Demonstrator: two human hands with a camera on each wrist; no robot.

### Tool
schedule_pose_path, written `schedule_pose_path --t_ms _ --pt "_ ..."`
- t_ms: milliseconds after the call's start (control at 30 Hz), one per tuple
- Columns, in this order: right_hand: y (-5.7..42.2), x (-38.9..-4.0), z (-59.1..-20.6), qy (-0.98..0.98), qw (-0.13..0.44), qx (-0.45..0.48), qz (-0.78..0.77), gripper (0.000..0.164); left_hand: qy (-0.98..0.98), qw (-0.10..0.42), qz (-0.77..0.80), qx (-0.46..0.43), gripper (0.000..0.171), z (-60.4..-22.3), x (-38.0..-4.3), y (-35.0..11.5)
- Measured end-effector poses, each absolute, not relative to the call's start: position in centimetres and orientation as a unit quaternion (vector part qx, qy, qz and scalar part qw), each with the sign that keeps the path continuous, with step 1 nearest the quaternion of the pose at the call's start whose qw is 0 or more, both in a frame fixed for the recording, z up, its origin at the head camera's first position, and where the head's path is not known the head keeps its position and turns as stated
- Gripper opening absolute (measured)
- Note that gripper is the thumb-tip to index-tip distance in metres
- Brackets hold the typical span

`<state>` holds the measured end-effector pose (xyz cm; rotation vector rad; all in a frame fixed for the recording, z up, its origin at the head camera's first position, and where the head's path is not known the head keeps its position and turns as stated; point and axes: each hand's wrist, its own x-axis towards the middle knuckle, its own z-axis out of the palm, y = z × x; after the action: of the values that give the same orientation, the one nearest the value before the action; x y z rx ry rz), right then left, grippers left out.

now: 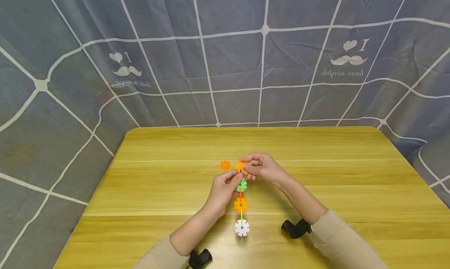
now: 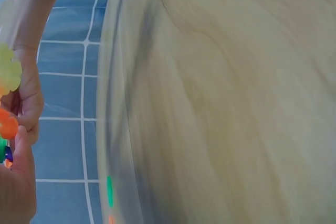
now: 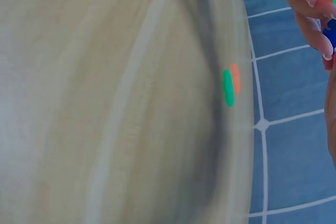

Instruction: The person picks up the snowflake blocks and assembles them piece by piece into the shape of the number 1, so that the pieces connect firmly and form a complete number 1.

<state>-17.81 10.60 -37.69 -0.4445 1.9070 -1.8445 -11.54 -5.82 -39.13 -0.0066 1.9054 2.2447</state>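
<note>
A chain of notched plastic discs runs between the hands in the head view. It has a white disc (image 1: pixel 241 228) at the near end, then a yellow disc (image 1: pixel 241 215) edge-on, an orange disc (image 1: pixel 240 205), a red-orange disc edge-on and a green disc (image 1: pixel 241 186). My left hand (image 1: pixel 222 189) pinches the chain by the green disc, where a purple disc (image 1: pixel 240 171) shows edge-on. With thumb and fingers my right hand (image 1: pixel 263 168) grips the top orange disc (image 1: pixel 240 166), which meets the purple one. Fingers partly hide this joint.
A loose orange disc (image 1: pixel 225 165) lies on the wooden table (image 1: pixel 351 163), left of the held end. The right wrist view shows a green disc (image 3: pixel 228 87) near the table edge. Black wrist devices sit by both sleeves. A grey checked curtain (image 1: pixel 232 62) surrounds the table.
</note>
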Motion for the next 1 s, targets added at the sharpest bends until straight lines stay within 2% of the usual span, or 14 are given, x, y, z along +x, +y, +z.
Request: schedule_pose_path --t_ms 267,800,1000 --pt "10.91 -17.81 -38.32 0.667 0.238 -0.166 -0.686 0.034 0.629 0.124 0.767 -0.033 0.047 -38.93 -11.93 -6.18" --pt "10.68 -17.36 -38.46 0.667 0.244 -0.15 -0.688 0.035 0.647 0.143 0.746 -0.059 0.043 -38.63 -12.05 -5.97" --pt "10.75 -17.69 -38.59 0.672 0.242 -0.13 -0.688 0.041 0.65 0.144 0.744 -0.053 0.049 -38.59 -11.81 -6.05"
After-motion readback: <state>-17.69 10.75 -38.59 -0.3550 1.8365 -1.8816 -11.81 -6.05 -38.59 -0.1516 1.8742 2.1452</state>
